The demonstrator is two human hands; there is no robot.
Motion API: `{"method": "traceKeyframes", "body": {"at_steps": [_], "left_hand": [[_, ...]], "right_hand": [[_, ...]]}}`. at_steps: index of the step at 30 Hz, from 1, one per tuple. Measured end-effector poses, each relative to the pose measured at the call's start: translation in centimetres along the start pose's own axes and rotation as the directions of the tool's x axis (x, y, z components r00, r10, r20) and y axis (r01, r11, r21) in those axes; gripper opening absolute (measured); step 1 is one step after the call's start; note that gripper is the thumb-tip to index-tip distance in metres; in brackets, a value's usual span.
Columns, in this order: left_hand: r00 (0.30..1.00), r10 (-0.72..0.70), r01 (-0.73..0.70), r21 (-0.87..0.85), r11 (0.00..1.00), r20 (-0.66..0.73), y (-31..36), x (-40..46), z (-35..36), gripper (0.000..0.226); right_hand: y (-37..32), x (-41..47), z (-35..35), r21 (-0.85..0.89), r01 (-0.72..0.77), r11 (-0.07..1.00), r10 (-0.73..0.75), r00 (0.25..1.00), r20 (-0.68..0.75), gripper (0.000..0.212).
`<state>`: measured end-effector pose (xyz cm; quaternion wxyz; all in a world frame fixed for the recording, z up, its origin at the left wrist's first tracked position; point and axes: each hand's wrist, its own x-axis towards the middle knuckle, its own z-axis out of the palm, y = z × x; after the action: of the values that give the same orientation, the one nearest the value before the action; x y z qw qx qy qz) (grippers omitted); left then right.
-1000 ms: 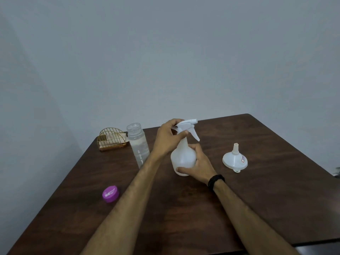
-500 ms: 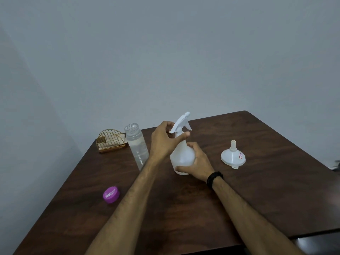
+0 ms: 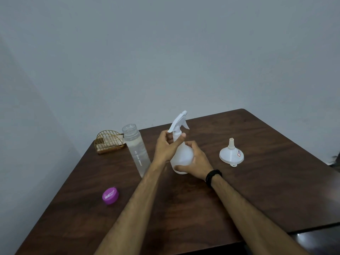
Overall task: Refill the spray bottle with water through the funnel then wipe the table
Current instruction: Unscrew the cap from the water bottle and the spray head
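While the white spray bottle (image 3: 181,159) stands upright near the middle of the dark wooden counter (image 3: 257,190), the person's right hand (image 3: 195,161) wraps its fingers around the round body, and the left hand (image 3: 166,146) pinches the neck just under the trigger head (image 3: 179,120), fingers closed on it. A white funnel (image 3: 231,153) sits mouth-down to the right, apart from the bottle. To the left stands an uncapped clear water bottle (image 3: 137,150), with a gold wire holder (image 3: 108,141) behind it. A purple cap (image 3: 110,196) lies nearer the front left edge. A black band (image 3: 213,176) circles the right wrist.
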<state>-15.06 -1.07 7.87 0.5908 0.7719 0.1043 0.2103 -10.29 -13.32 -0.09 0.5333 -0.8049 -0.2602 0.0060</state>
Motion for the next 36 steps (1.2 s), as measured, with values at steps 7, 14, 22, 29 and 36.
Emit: {"method": "traceKeyframes", "body": {"at_steps": [7, 14, 22, 29, 36], "left_hand": [[0.999, 0.053, -0.053, 0.024, 0.998, -0.004, 0.1, 0.2, -0.5, 0.016], [0.998, 0.018, -0.024, 0.102, 0.994, 0.054, 0.3, 0.4, 0.1, 0.035], [0.997, 0.022, -0.019, 0.043, 0.999, -0.074, -0.7, 0.6, -0.2, 0.048], [0.997, 0.013, -0.007, -0.072, 0.997, 0.077, -0.5, 0.2, -0.2, 0.027], [0.995, 0.034, -0.032, 0.022, 0.999, -0.092, -0.9, 0.7, 0.2, 0.044]], "right_hand": [[0.3, 0.2, 0.1, -0.006, 0.01, 1.0, -0.01, 1.0, 0.006, 0.09], [0.2, 0.2, 0.1, -0.002, 0.004, 1.0, -0.004, 1.0, -0.002, 0.088], [0.3, 0.1, 0.1, -0.009, 0.009, 1.0, -0.009, 1.0, 0.004, 0.091], [0.1, 0.0, 0.1, -0.009, 0.022, 1.0, -0.022, 1.0, -0.011, 0.089], [0.2, 0.0, 0.1, -0.015, 0.005, 1.0, -0.005, 1.0, 0.006, 0.091]]}}
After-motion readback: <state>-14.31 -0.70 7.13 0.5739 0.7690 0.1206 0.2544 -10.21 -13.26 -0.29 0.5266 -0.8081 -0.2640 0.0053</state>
